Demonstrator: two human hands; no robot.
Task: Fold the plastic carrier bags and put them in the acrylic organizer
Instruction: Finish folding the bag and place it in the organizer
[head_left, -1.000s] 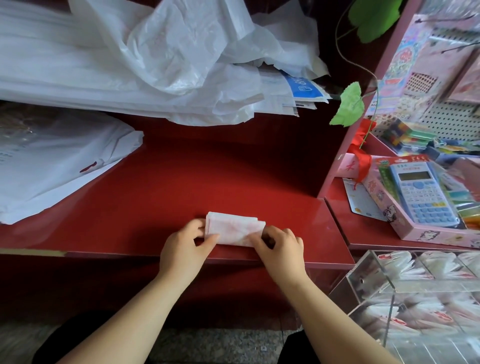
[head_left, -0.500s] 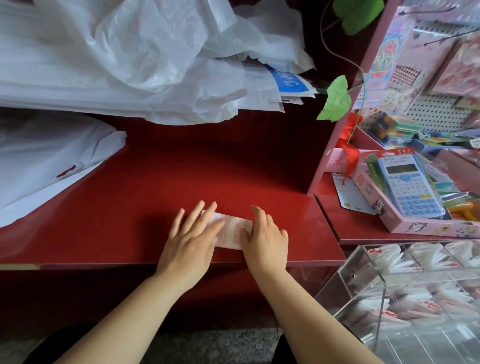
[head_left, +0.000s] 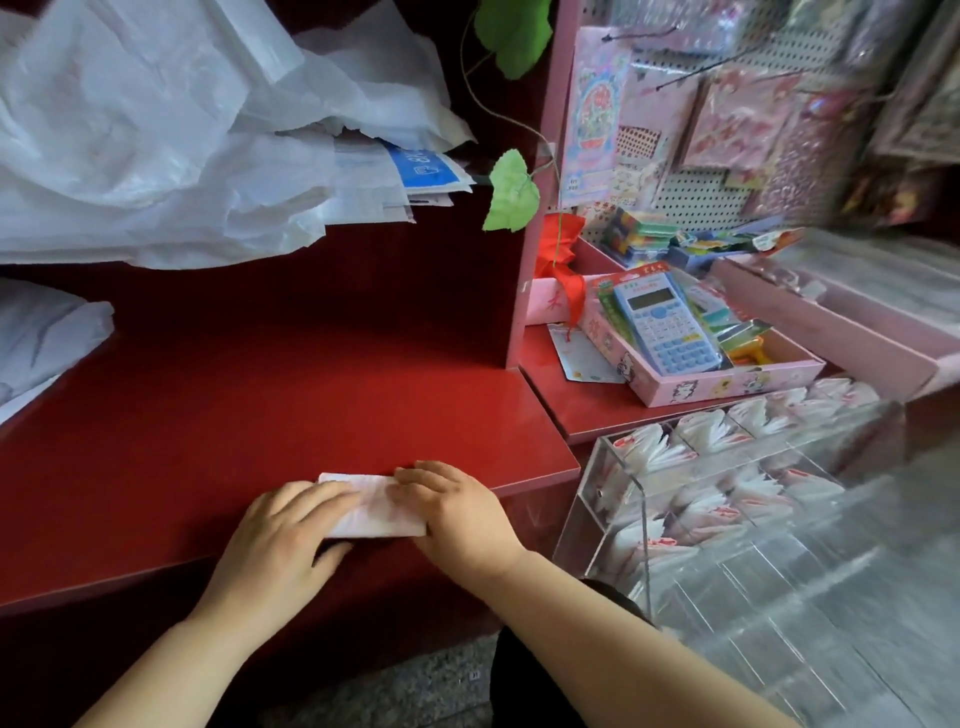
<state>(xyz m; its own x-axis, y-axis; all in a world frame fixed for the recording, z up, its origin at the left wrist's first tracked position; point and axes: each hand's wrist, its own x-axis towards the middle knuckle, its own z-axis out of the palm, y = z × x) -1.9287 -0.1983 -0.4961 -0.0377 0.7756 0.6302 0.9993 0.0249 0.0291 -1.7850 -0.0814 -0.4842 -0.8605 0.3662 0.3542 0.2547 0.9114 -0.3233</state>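
Observation:
A small folded white carrier bag (head_left: 371, 512) with faint pink print lies at the front edge of the red counter (head_left: 260, 405). My left hand (head_left: 280, 540) grips its left end, fingers curled over the top and thumb under the near edge. My right hand (head_left: 457, 514) holds the right end with curled fingers. The clear acrylic organizer (head_left: 644, 499) stands lower right, beside the counter, its compartments holding several folded bags (head_left: 654, 452). A heap of loose white plastic bags (head_left: 130, 130) fills the upper left.
Another white bag (head_left: 41, 332) lies at the left edge of the counter. Right of a pink divider (head_left: 535, 208), a lower shelf carries a pink box with a blue calculator (head_left: 665, 327). Green leaves (head_left: 511, 192) hang by the divider, and a pegboard with stationery (head_left: 727, 130) stands behind.
Both hands went from lying flat on the folded bag to curling round its ends. The bag now sits nearer the counter's front edge. The view has swung to the right.

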